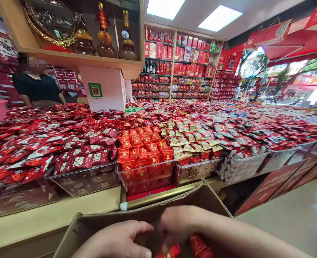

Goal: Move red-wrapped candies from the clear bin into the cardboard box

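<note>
Both my hands are inside an open cardboard box (pixel 214 195) at the bottom of the view. My left hand (pixel 121 239) is held with its index finger and thumb apart, and nothing shows between them. Slightly blurred, my right hand (pixel 178 225) has curled fingers pointing down, closed on a small red packet (pixel 171 252). More red packets (pixel 197 244) lie in the box beneath my right forearm. Just beyond the box stands a clear plastic bin (pixel 145 179) filled with upright red packets with gold lettering (pixel 154 157).
More clear bins heaped with wrapped packets stand left (pixel 83 179) and right (pixel 198 170) along the counter (pixel 94 208). A white pillar with a QR code (pixel 104 87) rises behind them. One person (pixel 38 86) is at the far left. Shelves (pixel 174 64) line the back wall.
</note>
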Tool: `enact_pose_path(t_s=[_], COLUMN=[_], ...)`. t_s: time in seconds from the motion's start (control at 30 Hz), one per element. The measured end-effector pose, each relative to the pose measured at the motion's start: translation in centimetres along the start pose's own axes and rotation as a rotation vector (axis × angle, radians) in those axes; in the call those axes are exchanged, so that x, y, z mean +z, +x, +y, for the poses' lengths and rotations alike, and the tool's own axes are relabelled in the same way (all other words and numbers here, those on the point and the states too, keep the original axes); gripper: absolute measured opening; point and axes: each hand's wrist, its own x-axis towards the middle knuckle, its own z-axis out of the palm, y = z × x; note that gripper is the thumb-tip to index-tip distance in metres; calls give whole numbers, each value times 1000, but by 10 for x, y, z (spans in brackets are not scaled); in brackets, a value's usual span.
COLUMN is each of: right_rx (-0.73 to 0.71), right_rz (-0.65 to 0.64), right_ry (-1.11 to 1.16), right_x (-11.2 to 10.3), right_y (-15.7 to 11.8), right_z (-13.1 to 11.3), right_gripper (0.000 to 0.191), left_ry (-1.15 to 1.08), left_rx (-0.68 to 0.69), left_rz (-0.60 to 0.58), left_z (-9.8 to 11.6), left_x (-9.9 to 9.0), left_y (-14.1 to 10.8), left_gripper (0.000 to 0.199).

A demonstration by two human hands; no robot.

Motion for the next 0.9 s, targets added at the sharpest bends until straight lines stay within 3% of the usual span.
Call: enact_pose_path(t_s=[0.1, 0.27, 0.5, 0.67, 0.73, 0.8, 0.9], right_rx=[-1, 38, 63, 102, 110, 65, -179], right_rz=[-69, 180, 345, 247, 273, 386, 636], right_ry=[261, 515, 772, 1011, 1020, 927, 555], right_x=[-19, -29, -26, -31, -31, -30, -27], right_y=[-5, -10, -6, -8, -8, -8, -11], right_z=[3, 9, 5, 5, 7, 8, 4], right_gripper=[18, 25, 34, 35, 34, 30, 18], left_ry=[-174, -508, -738, -867, -906, -962, -1059], left_rx=[22, -14, 33, 37, 33, 32, 31], left_rz=[-69, -89, -109, -135, -142, -152, -158], left_z=[10, 14, 19, 24, 26, 26, 26], left_x=[6, 14, 10, 9, 7, 4, -1], left_y=[4, 12, 7, 3, 3, 3, 3], left_gripper=[18, 21, 31, 39, 47, 47, 37])
